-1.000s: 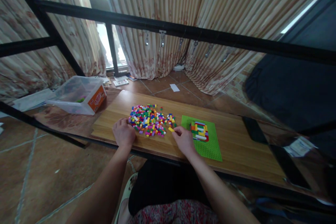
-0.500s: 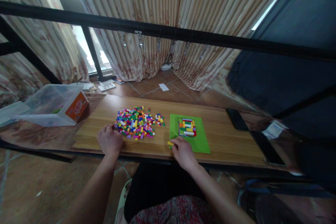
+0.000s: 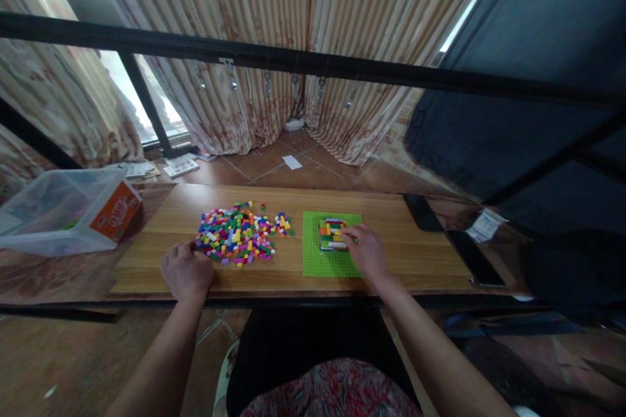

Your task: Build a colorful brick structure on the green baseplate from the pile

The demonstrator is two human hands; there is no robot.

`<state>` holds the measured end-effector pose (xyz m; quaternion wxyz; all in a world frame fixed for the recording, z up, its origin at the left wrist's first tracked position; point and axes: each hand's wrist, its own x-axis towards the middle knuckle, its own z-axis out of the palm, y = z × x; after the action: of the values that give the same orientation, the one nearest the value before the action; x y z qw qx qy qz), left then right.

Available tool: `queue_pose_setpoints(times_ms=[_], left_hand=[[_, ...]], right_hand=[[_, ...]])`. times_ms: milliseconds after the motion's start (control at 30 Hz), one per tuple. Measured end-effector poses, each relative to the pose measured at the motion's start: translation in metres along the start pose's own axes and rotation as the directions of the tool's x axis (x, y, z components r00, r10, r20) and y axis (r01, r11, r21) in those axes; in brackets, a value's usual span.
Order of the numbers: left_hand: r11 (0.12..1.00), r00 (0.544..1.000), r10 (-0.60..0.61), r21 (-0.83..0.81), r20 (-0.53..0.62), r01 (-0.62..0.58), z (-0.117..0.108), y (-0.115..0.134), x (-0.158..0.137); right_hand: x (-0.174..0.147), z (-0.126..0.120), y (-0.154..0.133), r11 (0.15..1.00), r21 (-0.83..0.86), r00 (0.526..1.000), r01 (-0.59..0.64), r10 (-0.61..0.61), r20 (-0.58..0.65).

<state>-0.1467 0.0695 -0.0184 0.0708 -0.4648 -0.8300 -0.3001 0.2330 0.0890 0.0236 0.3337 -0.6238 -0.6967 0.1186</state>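
My right hand (image 3: 368, 251) pinches a small yellow brick (image 3: 344, 232) at the right part of a low multicoloured brick structure (image 3: 324, 232). The structure stands on a green baseplate (image 3: 313, 265), and my fingers cover its right side. At the near left edge of a pile of loose bricks (image 3: 237, 234) rests my left hand (image 3: 188, 272). Its fingers are curled toward the pile, and what they may hold is hidden.
Wooden tabletop (image 3: 156, 254) lies under both hands. On the left stands a clear plastic box (image 3: 59, 234) with an orange label. Two dark phone-like slabs (image 3: 423, 212) lie to the right. A black bar (image 3: 274, 55) crosses beyond the table.
My right hand has carried the yellow brick from the baseplate's near left corner up and right to the structure. My left hand stays beside the pile. The camera view has shifted.
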Motion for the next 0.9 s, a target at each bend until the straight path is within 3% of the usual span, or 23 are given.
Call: queue_pose_setpoints(times_ms=[300, 633, 900], left_hand=[[1.000, 1.000, 0.005, -0.001, -0.004, -0.005, -0.001, 0.000, 0.001], [1.000, 1.000, -0.005, -0.014, 0.000, 0.005, 0.002, -0.002, 0.000], [1.000, 1.000, 0.002, 0.020, 0.010, -0.002, 0.001, 0.000, 0.001]], right_hand=[[0.022, 0.009, 0.007, 1.000, -0.005, 0.997, 0.010, -0.009, 0.079], [0.021, 0.015, 0.014, 0.978, 0.176, 0.993, -0.113, 0.117, -0.014], [0.021, 0.016, 0.016, 0.960, 0.241, 0.989, -0.145, 0.150, -0.003]])
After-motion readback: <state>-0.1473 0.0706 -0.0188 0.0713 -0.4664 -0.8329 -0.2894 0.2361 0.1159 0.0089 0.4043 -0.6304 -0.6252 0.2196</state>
